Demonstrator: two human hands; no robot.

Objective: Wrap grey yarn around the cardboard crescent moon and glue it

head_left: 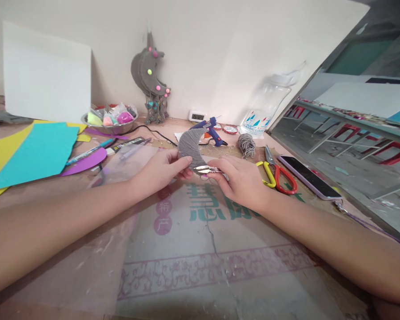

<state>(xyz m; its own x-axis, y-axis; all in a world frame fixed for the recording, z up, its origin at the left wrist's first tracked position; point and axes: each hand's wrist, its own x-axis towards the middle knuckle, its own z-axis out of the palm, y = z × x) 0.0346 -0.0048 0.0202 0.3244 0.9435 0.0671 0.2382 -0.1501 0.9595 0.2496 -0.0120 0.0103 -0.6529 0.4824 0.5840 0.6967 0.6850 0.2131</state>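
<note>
My left hand pinches the lower left edge of a crescent moon shape wrapped in grey yarn. The crescent stands up with its opening toward the right. In the fingers of my right hand is a small silver tool with pointed tips, its tips at the crescent's lower end. Its exact kind is hard to make out, as the fingers cover its back part. A grey strand hangs below the hands over the plastic-covered board.
Behind the hands lie a blue glue gun and a grey yarn ball. Scissors and a phone are at right. Colored sheets and a metal bowl are at left. A finished-looking moon hanging leans on the wall.
</note>
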